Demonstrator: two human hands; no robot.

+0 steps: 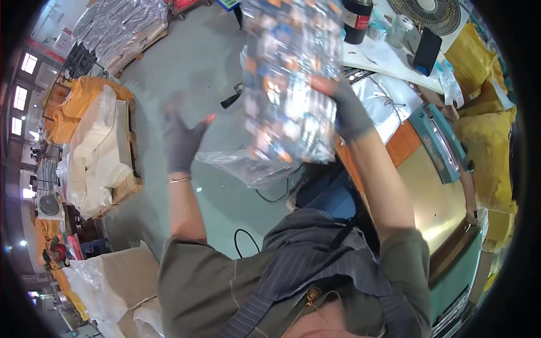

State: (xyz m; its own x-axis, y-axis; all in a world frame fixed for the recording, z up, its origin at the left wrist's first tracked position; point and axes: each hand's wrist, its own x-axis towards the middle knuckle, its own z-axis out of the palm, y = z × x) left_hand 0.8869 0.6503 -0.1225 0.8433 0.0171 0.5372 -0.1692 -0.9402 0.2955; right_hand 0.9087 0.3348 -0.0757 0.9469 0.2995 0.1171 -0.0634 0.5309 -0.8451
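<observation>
A glossy, plastic-wrapped package [284,73] with blurred orange, white and dark blue patches is held up in front of me. My right hand [346,107], in a grey glove with bare fingertips, grips its right edge; the thumb lies over the front and the other fingers are hidden. Off to the left, my left hand [186,138], gloved alike, is held open in the air with thumb and fingers apart, touching nothing. Its fingertips are smeared by motion. Clear plastic film [253,169] hangs below and left of the package; where it attaches, I cannot tell.
At right stands a bench with a metal plate [434,197] and a teal bar-shaped device [437,143]. Beyond are a white tabletop [389,65], a dark jar [356,22], a phone [427,52] and a fan [425,11]. Wrapped stacks [104,146] on pallets line the left.
</observation>
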